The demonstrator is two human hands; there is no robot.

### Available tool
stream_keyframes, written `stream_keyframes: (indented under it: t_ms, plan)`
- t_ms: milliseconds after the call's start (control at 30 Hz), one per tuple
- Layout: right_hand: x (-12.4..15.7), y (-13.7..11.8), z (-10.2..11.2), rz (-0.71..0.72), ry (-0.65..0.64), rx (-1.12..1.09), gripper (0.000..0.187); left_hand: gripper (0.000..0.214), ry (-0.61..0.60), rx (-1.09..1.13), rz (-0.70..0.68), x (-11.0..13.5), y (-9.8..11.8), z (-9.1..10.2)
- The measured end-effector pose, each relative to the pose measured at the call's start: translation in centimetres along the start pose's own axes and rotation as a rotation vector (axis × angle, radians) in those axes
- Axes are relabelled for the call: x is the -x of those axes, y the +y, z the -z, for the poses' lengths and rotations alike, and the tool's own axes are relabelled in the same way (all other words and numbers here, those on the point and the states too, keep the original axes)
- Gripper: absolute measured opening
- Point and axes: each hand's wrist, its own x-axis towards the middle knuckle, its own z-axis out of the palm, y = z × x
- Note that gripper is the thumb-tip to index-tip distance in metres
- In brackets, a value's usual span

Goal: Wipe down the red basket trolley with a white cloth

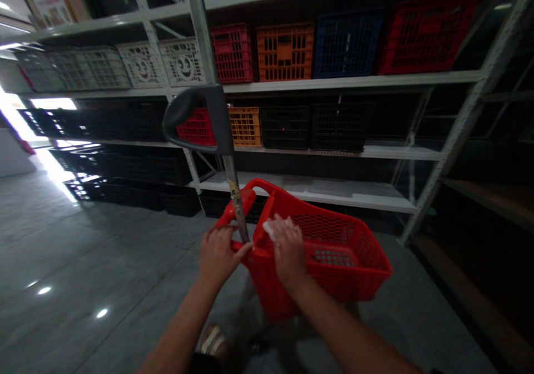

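Left hand (221,256) grips red shopping basket (342,285) beside its pole (236,207), steadying it; right hand (287,251) presses white cloth (269,230) against it.

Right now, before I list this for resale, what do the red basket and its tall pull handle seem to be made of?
The red basket looks like moulded plastic with a slight sheen; its mesh walls seem cast in one piece. The black grip looks like matte plastic or rubber, hard to tell which. The pole below it seems to be bare metal tube, given its grey shine.
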Motion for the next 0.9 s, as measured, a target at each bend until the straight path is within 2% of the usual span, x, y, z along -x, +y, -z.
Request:
stream_keyframes:
  t_ms: [100,167,300,400,500,667,733,800,900]
  plan:
    - [2.2,1.1,-3.3,0.187,-0.203,0.168,0.052,0.035,-0.102,-0.137,-0.064,-0.7,-0.2,-1.3]
    - [3.6,2.8,-3.7,0.266,-0.238,0.218,0.056,0.036,-0.094,-0.179,-0.080,-0.5,-0.3,-1.9]
    - [5.5,6.6,-0.9,0.346,-0.255,0.262,0.064,0.037,-0.073,-0.195,-0.101,-0.3,-0.5,-2.2]
    - [6.4,8.3,1.1,0.299,-0.234,0.306,0.067,0.040,-0.070,-0.191,-0.103,-0.7,-0.4,-2.3]
    - [6.1,7.9,0.1,0.189,-0.168,0.343,0.064,0.044,-0.066,-0.194,-0.102,-1.3,0.0,-2.5]
    - [1.9,4.3,-5.4,0.129,-0.163,0.342,0.055,0.041,-0.058,-0.185,-0.105,-2.6,0.3,-3.6]
    - [0.6,3.6,-6.5,0.155,-0.170,0.355,0.053,0.040,-0.046,-0.178,-0.103,-3.2,0.1,-4.1]
    - [0.4,4.3,-6.2,0.204,-0.175,0.376,0.056,0.041,-0.042,-0.180,-0.102,-3.5,-0.1,-4.5]
    - [2.5,7.7,-3.4,0.275,-0.152,0.420,0.064,0.044,-0.049,-0.186,-0.105,-3.8,-0.4,-4.8]
